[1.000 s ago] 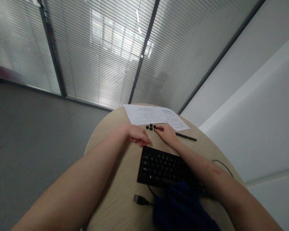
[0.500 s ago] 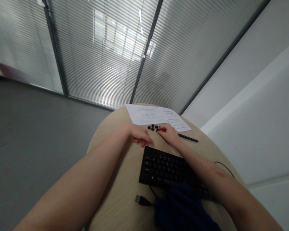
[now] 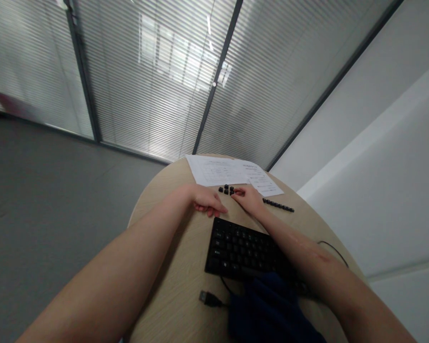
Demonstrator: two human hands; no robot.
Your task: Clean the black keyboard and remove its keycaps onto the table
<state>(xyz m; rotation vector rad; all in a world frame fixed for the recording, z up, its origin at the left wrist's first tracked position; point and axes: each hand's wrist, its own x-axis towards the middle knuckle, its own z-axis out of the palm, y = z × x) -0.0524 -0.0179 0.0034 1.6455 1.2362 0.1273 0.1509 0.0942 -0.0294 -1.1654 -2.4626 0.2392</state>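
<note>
Right hand [image 3: 248, 199], fingers narrowed beside loose keys [image 3: 226, 192] near the papers [image 3: 218, 172], any grip unclear; left hand [image 3: 208, 199] loosely curled, contents hidden, just beyond the keyboard [image 3: 239, 247], partly covered by the right forearm [image 3: 303, 252] and blue cloth [image 3: 271, 312].

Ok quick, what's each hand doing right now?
Left hand: fingers curled, can't tell if holding anything.
Right hand: fingertips at the small black keycaps, can't tell if gripping one.
</note>
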